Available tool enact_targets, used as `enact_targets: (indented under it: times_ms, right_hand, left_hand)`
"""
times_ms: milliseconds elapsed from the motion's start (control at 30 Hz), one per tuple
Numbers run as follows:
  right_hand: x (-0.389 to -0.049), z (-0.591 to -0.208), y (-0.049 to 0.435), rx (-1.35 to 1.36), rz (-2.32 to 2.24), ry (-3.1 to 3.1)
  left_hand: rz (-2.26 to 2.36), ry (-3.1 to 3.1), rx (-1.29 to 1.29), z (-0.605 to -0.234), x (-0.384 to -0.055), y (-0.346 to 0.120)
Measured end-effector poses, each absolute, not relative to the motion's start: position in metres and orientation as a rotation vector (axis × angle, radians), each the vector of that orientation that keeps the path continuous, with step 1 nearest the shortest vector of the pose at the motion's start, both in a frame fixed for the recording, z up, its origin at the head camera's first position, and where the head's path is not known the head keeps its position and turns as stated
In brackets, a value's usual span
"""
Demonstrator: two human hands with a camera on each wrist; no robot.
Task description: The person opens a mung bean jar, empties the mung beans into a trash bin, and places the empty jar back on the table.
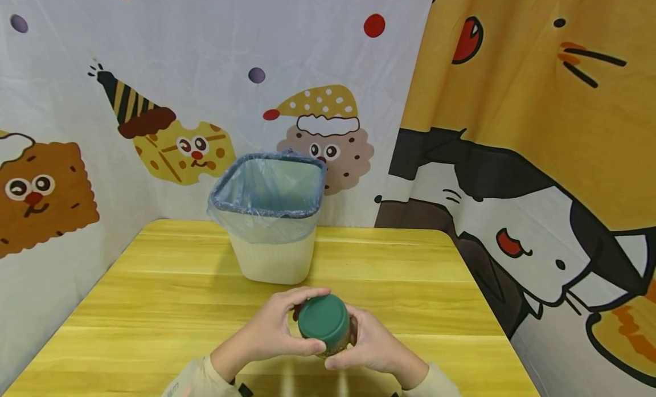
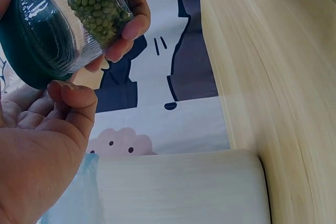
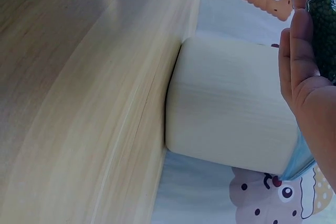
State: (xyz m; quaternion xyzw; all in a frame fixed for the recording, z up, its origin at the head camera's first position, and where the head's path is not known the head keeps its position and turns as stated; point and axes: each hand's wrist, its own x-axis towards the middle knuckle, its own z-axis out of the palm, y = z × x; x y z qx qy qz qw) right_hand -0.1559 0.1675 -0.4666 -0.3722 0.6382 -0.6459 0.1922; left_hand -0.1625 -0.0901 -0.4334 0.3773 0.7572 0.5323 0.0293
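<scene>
Held up over the near side of the table is a clear jar (image 2: pixel 79 19) of green beans, with a dark green lid (image 1: pixel 323 317). My left hand (image 1: pixel 271 331) grips the lid from the left, thumb and forefinger spread along its rim. From the other side, my right hand (image 1: pixel 376 343) holds the jar's body with curled fingers. The left wrist view shows the jar tilted, its beans gathered toward the end away from the lid. In the right wrist view only part of the bean-filled jar (image 3: pixel 325 40) shows past the fingers.
Beyond the hands stands a cream-coloured bin (image 1: pixel 274 257) lined with a bluish plastic bag (image 1: pixel 256 229) folded over its rim. It sits on the yellow wood-grain table (image 1: pixel 128 306), near the back edge. Behind hangs a cartoon-print curtain (image 1: pixel 312 32).
</scene>
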Motion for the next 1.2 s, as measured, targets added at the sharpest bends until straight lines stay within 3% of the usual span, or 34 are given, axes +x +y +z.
enact_targets:
  times_ms: [467,933,1200]
  right_hand:
    - [-0.1516,-0.4640,0.1649,-0.901,-1.786,1.969]
    - [-0.1539,-0.4653,0.1691,-0.980,-1.842,1.837]
    - [-0.1527,-0.4641,0.1684,-1.017,-1.846,1.831]
  left_hand:
    - [1.657,2.459,1.108,-0.4388,-0.1598,-0.0848]
    - [1.692,2.299,1.228,-0.4361,-0.1584,-0.0903]
    - [1.679,2.306,1.168,-0.4378,-0.1589,-0.0901]
